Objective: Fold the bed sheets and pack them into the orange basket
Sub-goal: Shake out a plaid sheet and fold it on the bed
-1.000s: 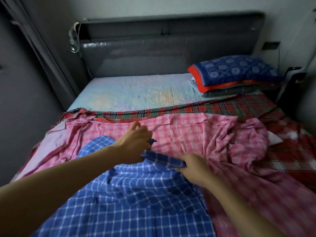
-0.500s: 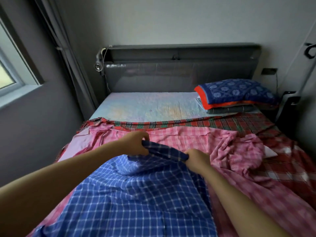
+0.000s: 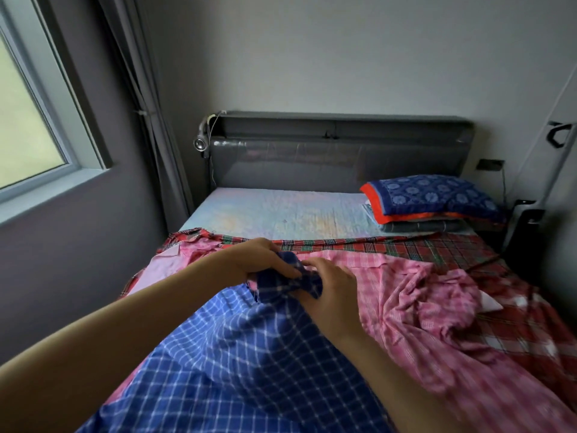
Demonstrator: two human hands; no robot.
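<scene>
Left hand (image 3: 260,260) grips the bunched corner of the blue sheet (image 3: 237,364) mid-bed, right hand (image 3: 332,287) gripping it alongside; it drapes over the crumpled pink sheet (image 3: 415,295), red sheet (image 3: 452,249) beneath

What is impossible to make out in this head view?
Orange basket: outside the head view.
Blue checked sheet: near end cut by bottom edge, blurred.
Its gripped edge: partly hidden by left hand and right hand.
Red tartan sheet: mostly under pink checked sheet.
</scene>
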